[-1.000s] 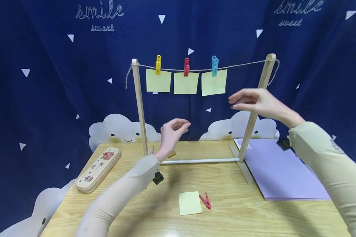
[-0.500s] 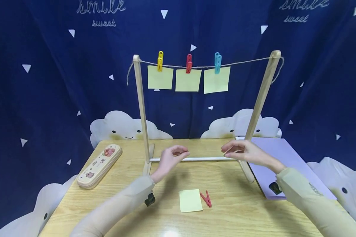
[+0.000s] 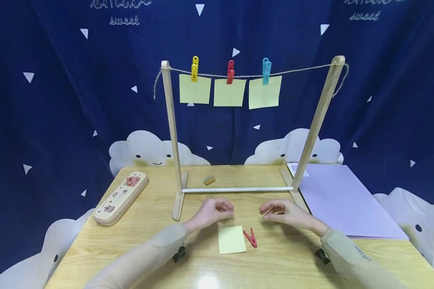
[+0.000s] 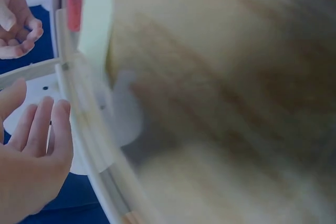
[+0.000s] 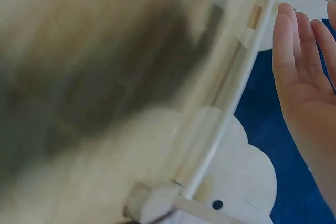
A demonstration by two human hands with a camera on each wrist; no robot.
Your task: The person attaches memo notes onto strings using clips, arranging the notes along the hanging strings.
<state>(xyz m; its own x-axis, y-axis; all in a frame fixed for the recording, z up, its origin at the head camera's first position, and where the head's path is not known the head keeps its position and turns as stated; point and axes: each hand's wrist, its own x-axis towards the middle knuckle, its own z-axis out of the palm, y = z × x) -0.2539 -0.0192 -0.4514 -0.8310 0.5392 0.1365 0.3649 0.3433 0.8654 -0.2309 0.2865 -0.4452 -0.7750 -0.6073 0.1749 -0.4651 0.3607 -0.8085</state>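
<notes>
On the table (image 3: 148, 241) lies a yellow sticky note (image 3: 232, 240), with a red clothespin (image 3: 251, 238) just right of it. My left hand (image 3: 211, 212) hovers behind the note, fingers loosely bent and holding nothing. Across from it, my right hand (image 3: 287, 212) hangs above the table behind and right of the clothespin, also with nothing in it. Three more notes hang from a string (image 3: 293, 71), held by a yellow clothespin (image 3: 194, 69), a red clothespin (image 3: 230, 72) and a blue clothespin (image 3: 266, 71). In the right wrist view, the right hand's fingers (image 5: 284, 45) look nearly straight.
Wooden posts (image 3: 171, 128) and a white crossbar (image 3: 238, 189) carry the string. A decorated pencil case (image 3: 121, 198) lies at the left. Purple folder (image 3: 347, 200) at the right; a small brown block (image 3: 209, 180) sits behind the crossbar. Dark blue curtain (image 3: 58, 100) at the back.
Both hands have come down from near the hanging notes toward the table, the right one farther. The note and clothespin on the table have stayed in place; the head view has tilted slightly downward.
</notes>
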